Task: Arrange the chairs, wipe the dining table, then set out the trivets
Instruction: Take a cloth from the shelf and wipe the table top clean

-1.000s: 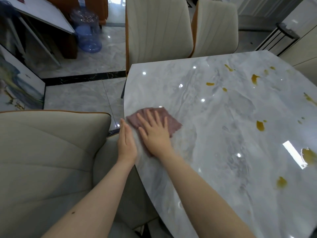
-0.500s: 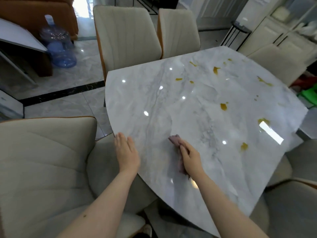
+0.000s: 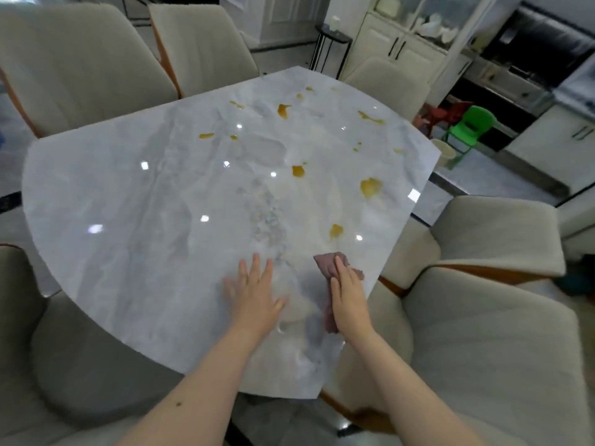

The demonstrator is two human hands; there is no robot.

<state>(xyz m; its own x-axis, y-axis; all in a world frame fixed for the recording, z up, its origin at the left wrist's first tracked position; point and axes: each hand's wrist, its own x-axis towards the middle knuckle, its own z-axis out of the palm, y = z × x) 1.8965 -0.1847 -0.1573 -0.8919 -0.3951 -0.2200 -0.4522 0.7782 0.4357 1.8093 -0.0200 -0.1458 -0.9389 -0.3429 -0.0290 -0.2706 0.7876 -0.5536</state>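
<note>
Most of the cloth [image 3: 328, 268] was hidden under the right hand [image 3: 349, 300], so only a crumpled end past the fingertips and a strip along the thumb side showed. The picture was a bit blurry, and the chairs at the bottom corners were cut off by the frame.

The cloth was small, dull pinkish-purple and bunched up. It lay on the tabletop [image 3: 145, 204] near the near right edge. The right hand pressed down on it with straight fingers lying flat on top, not curled around it. The left hand [image 3: 254, 291] rested flat on the bare tabletop just beside it, fingers spread and holding nothing.

The tabletop was shiny pale grey marble with darker veins and bright spots of reflected light. Yellow-orange spills [image 3: 370, 186] dotted the far and right parts, well apart from the cloth. One spill [image 3: 335, 231] sat nearer, a little beyond the cloth.

Cream padded chairs stood all around: two at the far left edge [image 3: 80, 66], one at the far right corner [image 3: 386, 85], two at the right edge [image 3: 495, 233], and one at the near left [image 3: 64, 365]. Farther back were a small green chair [image 3: 471, 125], white cabinets [image 3: 399, 49] and a pale tiled floor [image 3: 483, 175].
</note>
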